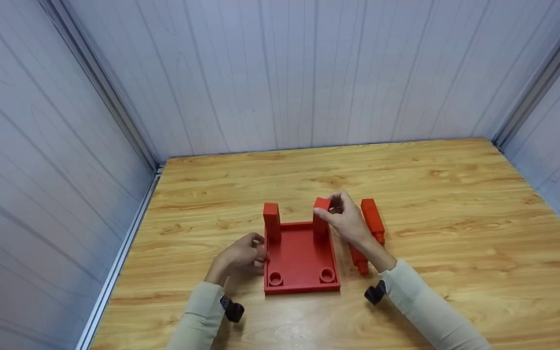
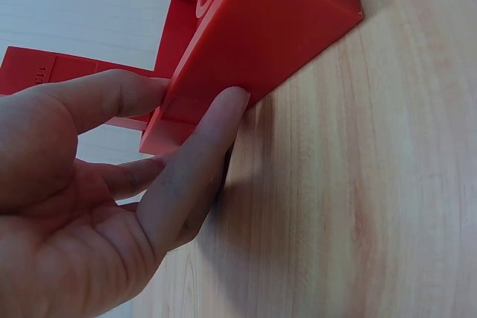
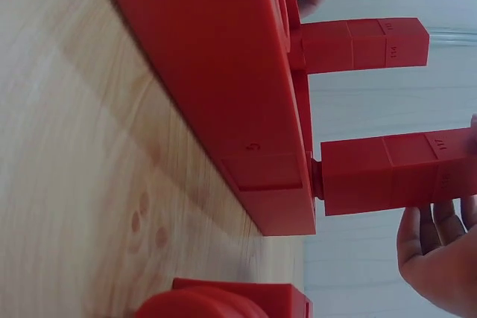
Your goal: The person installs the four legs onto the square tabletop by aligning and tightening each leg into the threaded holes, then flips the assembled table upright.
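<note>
At the lower centre of the head view, red tray (image 1: 299, 257): its outer wall bears what looks like a 5, legible in the right wrist view.
Right post (image 1: 320, 226): 117 reads near its top in the right wrist view; another mark beside it is too faint.
Left post (image 1: 272, 223): 114 shows on it at upper right of the right wrist view.
Writing at left of the left wrist view: apparently 113, on a post.
Left hand (image 1: 242, 252): fingers bent, thumb and fingertips nearly together on the tray's left wall, holding it.
Right hand (image 1: 347, 222): thumb and fingers closed around the top of the right post, pinching it.
Tray contents: both posts upright in the far corners, near-left socket (image 1: 275, 278) and near-right socket (image 1: 327, 275) round and unfilled.
Right of the tray: outer loose post (image 1: 372, 218) and inner loose post (image 1: 359, 260), lying on the wooden table (image 1: 455, 209), the inner one partly under the right hand and forearm.
</note>
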Available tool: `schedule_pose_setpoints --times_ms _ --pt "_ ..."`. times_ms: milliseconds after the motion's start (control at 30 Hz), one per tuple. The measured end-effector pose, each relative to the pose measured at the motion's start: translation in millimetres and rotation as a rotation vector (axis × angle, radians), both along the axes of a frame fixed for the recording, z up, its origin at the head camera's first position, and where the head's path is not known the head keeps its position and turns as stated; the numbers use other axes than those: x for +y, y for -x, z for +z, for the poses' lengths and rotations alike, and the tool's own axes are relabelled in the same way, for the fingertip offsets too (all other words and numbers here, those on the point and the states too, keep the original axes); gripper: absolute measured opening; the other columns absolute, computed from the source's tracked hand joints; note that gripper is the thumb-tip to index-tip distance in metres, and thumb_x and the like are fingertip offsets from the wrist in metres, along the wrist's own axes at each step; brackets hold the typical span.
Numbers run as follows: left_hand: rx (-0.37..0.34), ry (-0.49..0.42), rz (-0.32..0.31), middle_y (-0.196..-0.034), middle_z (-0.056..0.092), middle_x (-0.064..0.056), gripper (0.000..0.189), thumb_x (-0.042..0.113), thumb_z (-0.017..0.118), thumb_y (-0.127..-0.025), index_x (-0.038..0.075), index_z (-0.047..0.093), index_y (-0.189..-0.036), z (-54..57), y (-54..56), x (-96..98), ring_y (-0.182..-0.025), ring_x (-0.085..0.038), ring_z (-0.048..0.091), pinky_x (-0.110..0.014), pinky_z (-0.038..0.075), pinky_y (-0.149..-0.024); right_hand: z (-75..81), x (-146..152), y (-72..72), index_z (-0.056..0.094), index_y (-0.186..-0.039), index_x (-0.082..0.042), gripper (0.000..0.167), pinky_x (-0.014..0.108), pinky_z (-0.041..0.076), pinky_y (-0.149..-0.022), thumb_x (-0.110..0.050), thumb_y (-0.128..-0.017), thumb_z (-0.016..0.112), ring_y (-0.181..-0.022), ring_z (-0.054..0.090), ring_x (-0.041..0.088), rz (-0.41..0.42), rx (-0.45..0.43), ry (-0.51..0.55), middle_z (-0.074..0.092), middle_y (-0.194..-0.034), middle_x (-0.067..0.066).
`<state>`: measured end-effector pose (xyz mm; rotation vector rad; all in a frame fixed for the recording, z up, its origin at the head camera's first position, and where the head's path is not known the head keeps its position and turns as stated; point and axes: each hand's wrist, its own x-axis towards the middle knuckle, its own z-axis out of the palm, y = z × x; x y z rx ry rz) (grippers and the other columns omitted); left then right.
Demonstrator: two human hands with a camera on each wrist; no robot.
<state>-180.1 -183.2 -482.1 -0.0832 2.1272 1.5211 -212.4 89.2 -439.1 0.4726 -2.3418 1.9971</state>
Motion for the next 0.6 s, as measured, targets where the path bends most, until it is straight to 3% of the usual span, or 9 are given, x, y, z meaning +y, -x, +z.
schedule_pose_setpoints --times_ms 267,600 --pt "0.004 -0.010 -0.008 -0.101 0.056 -0.017 0.045 -0.003 0.052 -0.086 -0.002 0.040 -0.129 -1.5 1.0 -0.8 -0.083 -0.023 0.058 -0.038 0.058 -0.069 -22.9 2.6 16.5 0.052 -0.118 0.002 0.026 0.024 0.047 -0.089 -0.014 -0.098 0.051 -0.102 0.055 0.014 0.036 -0.007 0.149 0.056 -0.115 0.011" --pt "-0.015 -0.038 -0.003 -0.102 0.057 -0.018 0.044 -0.005 0.052 -0.088 -0.003 0.039 -0.130 -1.3 0.1 -0.8 -0.085 -0.024 0.060 -0.040 0.059 -0.071 -24.5 7.7 23.2 0.053 -0.122 0.005 0.033 0.030 0.045 -0.097 -0.018 -0.099 0.049 -0.113 0.053 0.016 0.123 -0.066 0.246 0.051 -0.128 0.024"
